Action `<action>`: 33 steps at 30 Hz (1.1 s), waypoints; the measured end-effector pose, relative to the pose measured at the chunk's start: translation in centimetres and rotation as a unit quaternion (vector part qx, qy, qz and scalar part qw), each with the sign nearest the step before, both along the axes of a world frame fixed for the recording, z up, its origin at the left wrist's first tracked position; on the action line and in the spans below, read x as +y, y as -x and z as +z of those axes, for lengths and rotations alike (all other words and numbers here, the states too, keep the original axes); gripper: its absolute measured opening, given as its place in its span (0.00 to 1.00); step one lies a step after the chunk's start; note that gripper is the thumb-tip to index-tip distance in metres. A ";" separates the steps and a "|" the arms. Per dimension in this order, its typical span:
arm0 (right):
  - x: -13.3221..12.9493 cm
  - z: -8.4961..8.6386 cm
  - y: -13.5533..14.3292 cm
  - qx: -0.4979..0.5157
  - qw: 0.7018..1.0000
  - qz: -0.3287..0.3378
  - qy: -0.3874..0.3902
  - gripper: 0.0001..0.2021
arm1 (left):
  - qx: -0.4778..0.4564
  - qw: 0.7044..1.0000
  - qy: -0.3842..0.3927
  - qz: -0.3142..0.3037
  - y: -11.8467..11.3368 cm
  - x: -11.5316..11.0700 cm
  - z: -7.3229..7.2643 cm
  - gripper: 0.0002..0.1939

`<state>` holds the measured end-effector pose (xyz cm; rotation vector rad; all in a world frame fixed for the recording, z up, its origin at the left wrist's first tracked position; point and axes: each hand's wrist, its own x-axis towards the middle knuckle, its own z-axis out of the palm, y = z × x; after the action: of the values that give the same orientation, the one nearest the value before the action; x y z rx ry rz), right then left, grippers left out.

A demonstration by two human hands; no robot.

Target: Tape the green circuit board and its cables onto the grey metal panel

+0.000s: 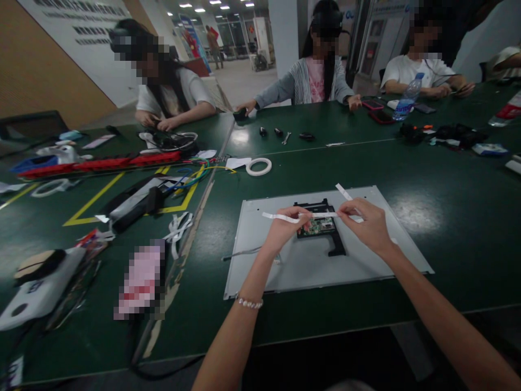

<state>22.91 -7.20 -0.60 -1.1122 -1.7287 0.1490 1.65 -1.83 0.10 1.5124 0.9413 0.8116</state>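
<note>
A narrow strip of white tape (324, 215) is stretched between my two hands, above a black plastic bracket (337, 241) with a green circuit board (319, 226) in it. My left hand (287, 225) pinches one part of the strip, and a loose end trails out to its left. With thumb and fingers pressed together, my right hand (366, 222) grips the other part, and another end sticks up beyond it. Bracket and board lie on a flat grey panel (260, 239). A thin grey cable (244, 253) runs over the panel's left edge, partly behind my left wrist.
A roll of white tape (259, 166) lies beyond the panel. Left of it are a black device (134, 203) with coloured wires, and crumpled white strips (179, 231). Small black parts and a wrench (286, 138) lie farther back. Several people sit across the green table (459, 206).
</note>
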 end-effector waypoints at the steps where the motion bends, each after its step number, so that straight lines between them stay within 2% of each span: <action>1: 0.0 0.0 0.0 -0.007 1.000 -0.001 -0.008 0.02 | 0.000 1.000 -0.004 0.005 0.0 0.0 0.0 0.12; 11: -0.1 -0.1 -0.1 -0.065 0.994 -0.031 -0.084 0.04 | 0.021 0.994 -0.094 0.052 -0.2 0.0 -0.4 0.11; 20: 0.0 -0.3 -0.5 -0.054 0.993 -0.055 -0.091 0.04 | -0.006 0.997 -0.049 0.067 -0.2 -0.3 0.2 0.11; 23: 0.1 -0.5 -0.4 -0.048 0.994 -0.056 -0.078 0.04 | 0.004 0.996 -0.048 0.072 -0.2 -0.1 0.0 0.11; 27: 0.3 -1.0 -0.2 -0.021 0.997 -0.064 -0.023 0.03 | 0.029 0.993 -0.071 0.090 -0.6 -0.2 -0.8 0.11; 30: 0.6 -1.6 -0.1 0.001 0.997 -0.071 0.011 0.03 | 0.074 0.982 -0.125 0.125 -1.1 0.1 -1.4 0.11; 33: 1.0 -2.2 0.0 0.018 0.996 -0.083 0.034 0.04 | 0.153 0.957 -0.205 0.134 -2.1 1.3 -1.4 0.11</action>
<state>22.92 -6.24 -2.77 -1.2919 -1.6017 0.1244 3.78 -0.56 -1.28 1.9357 1.2851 1.0313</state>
